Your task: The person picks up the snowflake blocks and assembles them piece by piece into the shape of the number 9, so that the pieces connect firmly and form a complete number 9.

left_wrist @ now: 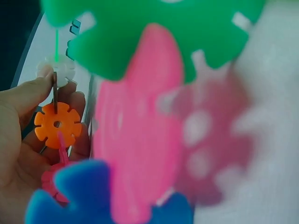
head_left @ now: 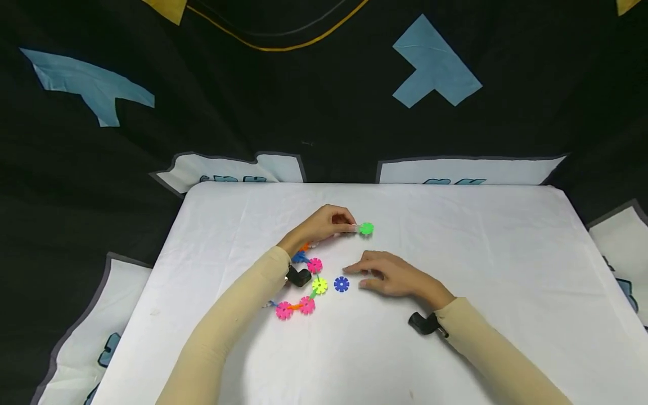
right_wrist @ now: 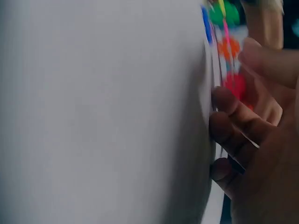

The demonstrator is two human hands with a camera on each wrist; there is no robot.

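Note:
My left hand [head_left: 324, 225] pinches a whitish slotted plastic disc [left_wrist: 67, 70] between thumb and fingers. A bright green disc [head_left: 367, 228] sticks out past those fingertips. Below the white disc in the left wrist view, an orange disc [left_wrist: 70, 120] is joined on, with a pink one under it. More linked discs curve under and beside the left forearm, among them a pink disc [head_left: 315, 265] and a yellow disc [head_left: 319, 285]. A loose blue disc [head_left: 341, 284] lies flat just left of my right hand [head_left: 392, 274], whose loosely bent fingers hold nothing.
A white cloth covers the table [head_left: 506, 253]. Beyond its far edge hangs a black curtain [head_left: 329, 112] with blue shapes. The lower chain ends in two pink discs, one of them a pink disc [head_left: 284, 310] near the left sleeve. Part of the chain is hidden by the left arm.

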